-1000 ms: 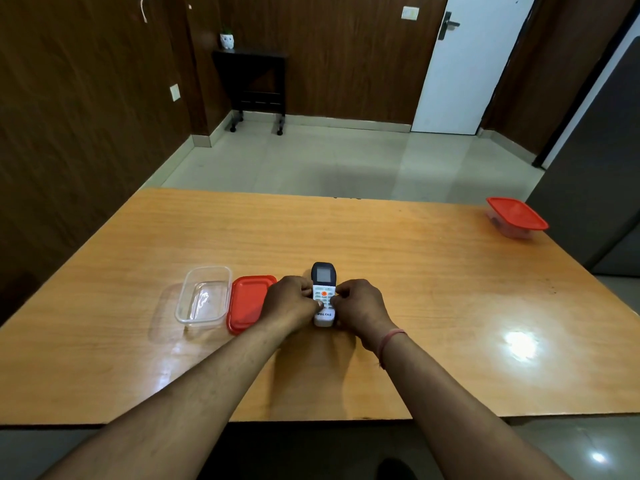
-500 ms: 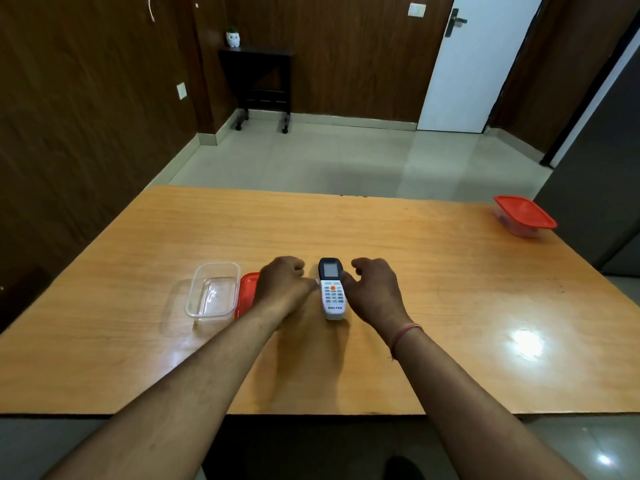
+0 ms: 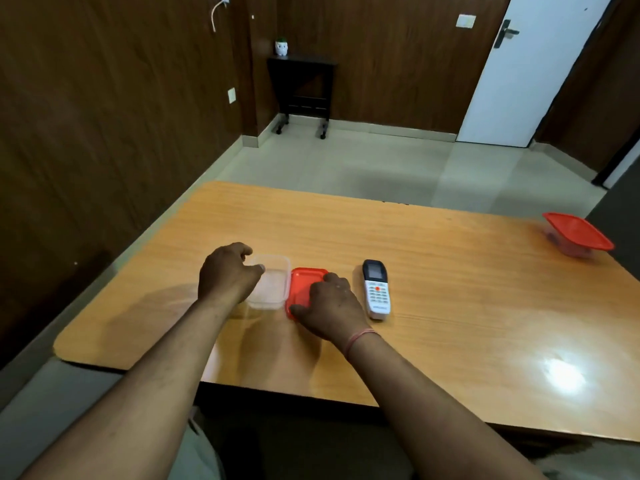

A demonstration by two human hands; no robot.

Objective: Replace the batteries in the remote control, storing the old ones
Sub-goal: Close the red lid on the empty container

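remote control (image 3: 376,289): white body, dark top with small screen, orange button, lying face up on the table (image 3: 450,278) toward its near edge, untouched. right hand (image 3: 329,308) just beside it, fingers spread flat on the red lid (image 3: 304,289). left hand (image 3: 227,271) loosely curled at the clear container (image 3: 273,289); cannot tell if it grips. closed red-lidded container (image 3: 576,235) at far right corner; bare table between.

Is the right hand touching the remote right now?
Apart. In the head view, the right hand rests on the red lid, and a strip of bare table shows between its knuckles and the remote.
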